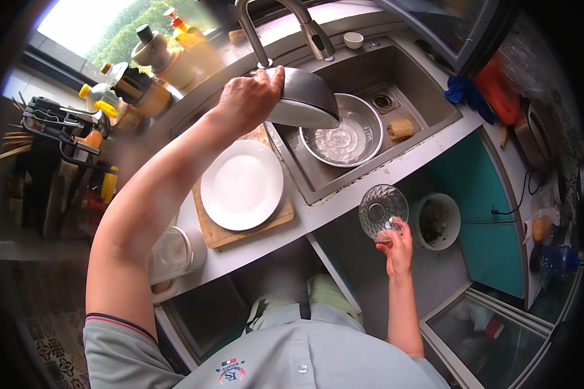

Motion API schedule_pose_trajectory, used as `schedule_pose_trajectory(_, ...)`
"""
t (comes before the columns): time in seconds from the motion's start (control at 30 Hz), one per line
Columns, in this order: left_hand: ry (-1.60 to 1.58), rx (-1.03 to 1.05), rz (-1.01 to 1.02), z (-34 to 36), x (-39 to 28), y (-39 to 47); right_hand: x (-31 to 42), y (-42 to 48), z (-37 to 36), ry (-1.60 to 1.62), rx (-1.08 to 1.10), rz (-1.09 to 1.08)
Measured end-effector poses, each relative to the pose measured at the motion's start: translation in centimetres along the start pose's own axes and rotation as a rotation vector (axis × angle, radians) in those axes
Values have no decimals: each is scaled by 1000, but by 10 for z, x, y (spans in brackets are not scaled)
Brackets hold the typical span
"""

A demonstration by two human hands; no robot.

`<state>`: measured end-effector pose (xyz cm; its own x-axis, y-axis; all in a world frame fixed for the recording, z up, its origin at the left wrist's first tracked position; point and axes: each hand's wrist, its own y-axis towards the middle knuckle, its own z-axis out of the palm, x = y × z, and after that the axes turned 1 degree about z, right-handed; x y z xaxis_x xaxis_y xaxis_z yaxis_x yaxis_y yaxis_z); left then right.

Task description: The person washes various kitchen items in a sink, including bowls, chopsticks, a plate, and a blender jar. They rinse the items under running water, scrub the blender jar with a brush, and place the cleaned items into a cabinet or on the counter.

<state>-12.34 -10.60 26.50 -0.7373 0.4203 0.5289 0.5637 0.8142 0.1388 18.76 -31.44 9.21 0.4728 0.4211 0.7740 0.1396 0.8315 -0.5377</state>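
Observation:
My left hand [253,97] grips the rim of a metal bowl [314,92] and holds it tipped over the left part of the sink [418,97]. The bowl's lower lip hangs above a round metal basin [343,138], where clear water shows ripples. In front of the counter, my right hand [394,243] pinches the edge of a clear faceted glass bowl [383,209]. A white plate [242,185] lies on a wooden cutting board [253,233] left of the sink, below my left forearm.
A faucet [316,41] arches over the sink's back. A piece of loofah [400,129] lies beside the basin, and a small white cup [353,40] on the rim. Bottles [112,97] line the windowsill. Below the counter stands a bin [437,221]; a glass jar [173,253] sits left.

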Motion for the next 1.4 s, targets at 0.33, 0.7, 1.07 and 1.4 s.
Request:
schedule_pose_trajectory(0.33,-442,217,-536,-10,16,-39,-20,71,31,-138,64,7)
schedule_pose_trajectory(0.7,-2134,310,-1453,7,-38,-200,-32,99,31,-257,123,-19)
schedule_pose_trajectory(1.07,-2636,40,-1957,-42,-224,-453,-37,-23,-20,-485,-54,-349)
schedule_pose_trajectory(1.4,-2187,-178,-2243,38,-358,-636,-126,-225,62,-1082,732,-358)
